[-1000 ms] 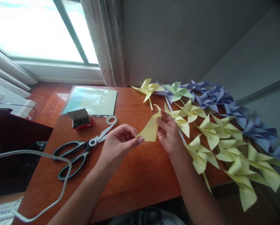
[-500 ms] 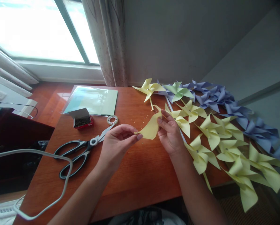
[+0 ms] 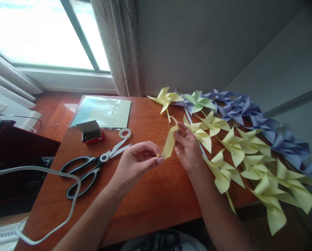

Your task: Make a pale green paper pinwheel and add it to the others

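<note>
Left hand (image 3: 136, 164): raised above the reddish-brown wooden bench (image 3: 150, 195), thumb and forefinger pinched on the lower tip of a pale yellow folded paper piece (image 3: 170, 143); other fingers curled under.
Right hand (image 3: 188, 148): just right of the left hand, fingertips pressed together on the upper edge of the same paper piece, palm turned down.
Pale yellow paper piece: held between both hands, off the bench surface, standing nearly edge-on and tilted; upper corner curled over near the right thumb.
Small pale specks (image 3: 157, 134): scattered on the bench just beyond the left hand; too small to tell what.
Black-handled scissors with white pivot (image 3: 93, 165): flat on the bench, left of the left hand, blades slightly parted and pointing toward the hands.
Small ring of clear tape (image 3: 125, 133): beyond the left hand, near the scissor tips.
Open red box of dark pins or staples (image 3: 90, 133): further left of the tape ring, lid up.
Glossy pale green and blue sheet pack (image 3: 102, 111): beyond the box, toward the window.
Yellow paper pinwheels (image 3: 239, 153): spread on the bench right of the right hand, the nearest touching or just behind its fingers.
Green paper pinwheel (image 3: 197, 101): beyond the right hand, near the wall.
Blue-violet paper pinwheels (image 3: 263, 122): along the wall, beyond the yellow ones.
White cable (image 3: 67, 209): looped over the near left bench corner, well apart from the hands.
</note>
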A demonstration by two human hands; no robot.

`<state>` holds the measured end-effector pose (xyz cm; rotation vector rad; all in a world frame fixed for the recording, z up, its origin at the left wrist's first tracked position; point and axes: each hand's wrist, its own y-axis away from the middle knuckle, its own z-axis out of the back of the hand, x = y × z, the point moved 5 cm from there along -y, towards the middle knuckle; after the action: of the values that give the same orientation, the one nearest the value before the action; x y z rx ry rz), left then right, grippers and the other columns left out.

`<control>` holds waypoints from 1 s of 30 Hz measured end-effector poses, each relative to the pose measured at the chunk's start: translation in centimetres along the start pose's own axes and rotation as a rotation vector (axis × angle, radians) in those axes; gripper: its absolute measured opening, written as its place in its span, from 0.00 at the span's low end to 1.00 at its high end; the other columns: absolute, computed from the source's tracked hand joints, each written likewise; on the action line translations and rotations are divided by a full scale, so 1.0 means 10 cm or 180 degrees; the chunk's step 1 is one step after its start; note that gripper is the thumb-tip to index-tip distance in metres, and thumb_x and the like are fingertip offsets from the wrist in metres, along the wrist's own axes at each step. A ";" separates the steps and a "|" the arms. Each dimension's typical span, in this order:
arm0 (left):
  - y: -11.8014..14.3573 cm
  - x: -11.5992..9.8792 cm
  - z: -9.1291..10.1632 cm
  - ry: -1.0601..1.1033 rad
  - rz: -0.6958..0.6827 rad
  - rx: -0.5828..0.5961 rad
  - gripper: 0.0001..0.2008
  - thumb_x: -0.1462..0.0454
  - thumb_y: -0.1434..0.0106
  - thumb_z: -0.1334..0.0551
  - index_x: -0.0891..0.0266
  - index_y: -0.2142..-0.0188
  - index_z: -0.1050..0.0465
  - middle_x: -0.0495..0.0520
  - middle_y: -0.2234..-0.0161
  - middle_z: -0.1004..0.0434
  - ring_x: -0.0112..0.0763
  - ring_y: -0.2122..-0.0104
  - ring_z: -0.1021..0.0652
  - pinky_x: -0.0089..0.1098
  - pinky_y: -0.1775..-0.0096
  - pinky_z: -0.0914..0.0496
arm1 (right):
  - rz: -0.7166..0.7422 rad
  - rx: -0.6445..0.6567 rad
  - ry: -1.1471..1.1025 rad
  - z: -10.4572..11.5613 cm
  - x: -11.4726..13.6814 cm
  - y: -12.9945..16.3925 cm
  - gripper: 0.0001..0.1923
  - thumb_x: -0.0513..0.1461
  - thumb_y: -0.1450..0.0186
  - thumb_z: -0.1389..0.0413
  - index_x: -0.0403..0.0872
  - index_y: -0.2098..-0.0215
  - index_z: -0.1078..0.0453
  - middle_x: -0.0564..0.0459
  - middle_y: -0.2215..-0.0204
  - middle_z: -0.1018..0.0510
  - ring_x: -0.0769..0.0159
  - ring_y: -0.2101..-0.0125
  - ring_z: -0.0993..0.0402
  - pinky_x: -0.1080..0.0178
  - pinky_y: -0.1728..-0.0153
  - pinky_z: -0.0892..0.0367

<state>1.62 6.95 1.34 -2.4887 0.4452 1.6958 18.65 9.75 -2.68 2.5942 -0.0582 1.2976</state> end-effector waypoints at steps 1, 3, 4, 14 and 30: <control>0.00 -0.01 -0.01 0.0002 -0.0021 0.0038 0.09 0.68 0.51 0.22 0.64 0.74 0.21 0.52 0.71 0.23 0.28 0.70 0.25 0.25 0.69 0.30 | 0.0000 0.0015 0.0013 0.00 0.00 0.00 0.20 0.35 0.47 0.28 0.53 0.57 0.24 0.62 0.69 0.20 0.74 0.68 0.24 0.72 0.64 0.26; 0.00 -0.01 -0.01 0.0039 -0.0056 0.0098 0.09 0.68 0.50 0.23 0.64 0.73 0.20 0.52 0.70 0.23 0.28 0.70 0.25 0.24 0.69 0.30 | -0.0003 0.0020 0.0027 -0.01 0.00 0.00 0.20 0.36 0.46 0.28 0.53 0.57 0.24 0.62 0.69 0.19 0.74 0.67 0.23 0.71 0.64 0.26; 0.00 -0.01 -0.01 0.0069 -0.0059 0.0138 0.08 0.69 0.50 0.23 0.63 0.73 0.20 0.52 0.70 0.23 0.27 0.70 0.25 0.24 0.69 0.30 | -0.0006 0.0013 0.0017 -0.01 0.00 0.00 0.20 0.35 0.46 0.29 0.53 0.57 0.24 0.62 0.69 0.19 0.74 0.67 0.23 0.71 0.64 0.26; 0.01 -0.02 -0.01 0.0042 -0.0108 0.0262 0.07 0.72 0.48 0.25 0.62 0.73 0.19 0.52 0.71 0.21 0.26 0.70 0.24 0.24 0.68 0.30 | -0.0070 0.0022 -0.0088 -0.01 -0.01 0.00 0.17 0.33 0.45 0.30 0.52 0.58 0.22 0.60 0.68 0.19 0.73 0.67 0.23 0.72 0.64 0.27; 0.00 -0.03 0.05 -0.0131 -0.0311 -0.0033 0.07 0.71 0.47 0.25 0.61 0.72 0.19 0.50 0.71 0.21 0.24 0.70 0.24 0.21 0.67 0.29 | -0.0029 0.0087 -0.0076 -0.03 0.02 0.02 0.19 0.35 0.44 0.29 0.52 0.56 0.24 0.61 0.68 0.21 0.74 0.68 0.23 0.73 0.65 0.26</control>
<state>1.10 7.11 1.46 -2.4345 0.3066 1.7128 18.54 9.68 -2.29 2.6299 -0.0332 1.2732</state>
